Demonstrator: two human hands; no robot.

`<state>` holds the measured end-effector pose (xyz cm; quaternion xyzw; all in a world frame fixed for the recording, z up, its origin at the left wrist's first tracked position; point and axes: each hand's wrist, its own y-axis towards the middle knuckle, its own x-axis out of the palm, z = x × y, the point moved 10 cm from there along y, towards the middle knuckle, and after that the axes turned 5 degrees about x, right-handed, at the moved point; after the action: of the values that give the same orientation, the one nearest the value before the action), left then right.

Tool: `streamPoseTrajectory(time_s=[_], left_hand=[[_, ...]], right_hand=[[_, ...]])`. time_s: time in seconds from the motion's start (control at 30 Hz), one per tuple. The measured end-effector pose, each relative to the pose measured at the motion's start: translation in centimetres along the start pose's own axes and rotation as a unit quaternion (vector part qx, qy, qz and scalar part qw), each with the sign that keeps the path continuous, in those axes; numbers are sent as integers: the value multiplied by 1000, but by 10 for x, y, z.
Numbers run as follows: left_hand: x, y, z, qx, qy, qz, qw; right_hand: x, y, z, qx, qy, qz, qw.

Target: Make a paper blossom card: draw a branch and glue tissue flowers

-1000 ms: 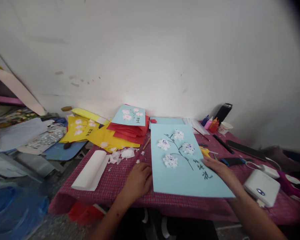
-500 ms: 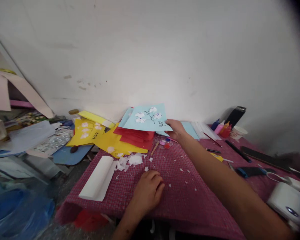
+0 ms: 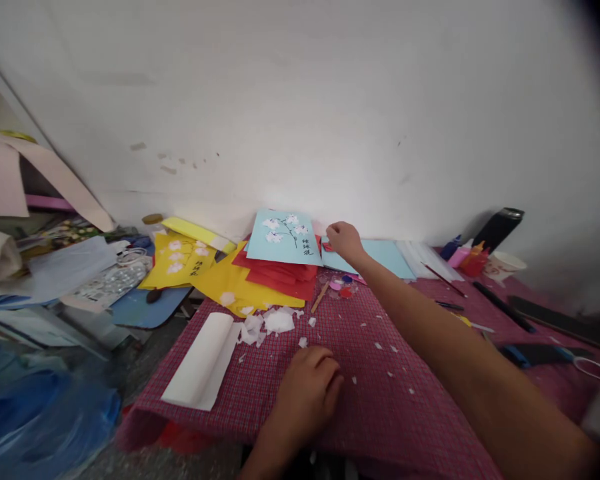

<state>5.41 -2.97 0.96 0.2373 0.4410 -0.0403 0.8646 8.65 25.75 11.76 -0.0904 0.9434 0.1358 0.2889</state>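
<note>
The one view is from a camera worn on the person's head, facing forward and angled down across a table covered in magenta checked cloth. The bare left hand is close to the lens, the bare right hand farther off. The plain greyish-white wall fills the upper part, and a wide sweep takes in crumpled blue translucent plastic at lower left and a black cylindrical flask toward the right.
</note>
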Motion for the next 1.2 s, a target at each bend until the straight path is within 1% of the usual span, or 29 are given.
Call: streamPoseTrajectory(time_s=[0.07,0.13,0.2,0.27,0.3,0.33,0.4,0.43,0.57,0.67,0.77,0.83,0.9,0.93,1.0,1.03,1.1,1.2], left_hand=[[-1,0,1,1,1,1,1000],[-2,-1,3,6,0,3,1000],[-2,-1,5,12,1,4,1000],[-2,-1,6,16,5,7,1000],[-2,-1,6,17,7,8,1000],[-2,-1,6,18,9,10,1000],[-2,-1,6,20,11,14,1000],[-2,-1,7,21,10,15,1000],[-4,-2,7,15,12,19,1000],[-5,-2,6,14,17,17,1000],[-4,-2,9,30,24,16,999],[-4,-3,12,38,28,20,999],[-7,-4,16,42,28,24,998],[-10,-5,18,44,29,24,998],[-19,-6,18,45,36,18,998],[-25,-6,15,41,47,10,998],[-40,-3,-2,21,92,6,996],[-61,5,-40,-33,158,-10,987]], right_hand=[[-9,-26,4,-26,-76,4,997],[-4,-58,9,-59,-147,-13,987],[14,-89,13,-95,-207,-55,972],[35,-113,17,-126,-254,-91,955],[48,-123,18,-148,-298,-113,936],[62,-131,18,-182,-372,-136,900],[80,-139,19,-213,-433,-159,862],[86,-139,18,-223,-448,-164,850],[96,-140,17,-255,-467,-178,828],[92,-146,17,-277,-477,-183,814],[77,-157,16,-299,-476,-157,812],[58,-166,13,-322,-448,-104,827],[27,-175,12,-330,-389,-20,860],[8,-177,15,-320,-348,28,881],[-29,-181,29,-279,-262,110,918],[-45,-182,39,-255,-219,143,931],[-74,-185,57,-219,-145,203,943],[-103,-192,75,-204,-79,263,940]])
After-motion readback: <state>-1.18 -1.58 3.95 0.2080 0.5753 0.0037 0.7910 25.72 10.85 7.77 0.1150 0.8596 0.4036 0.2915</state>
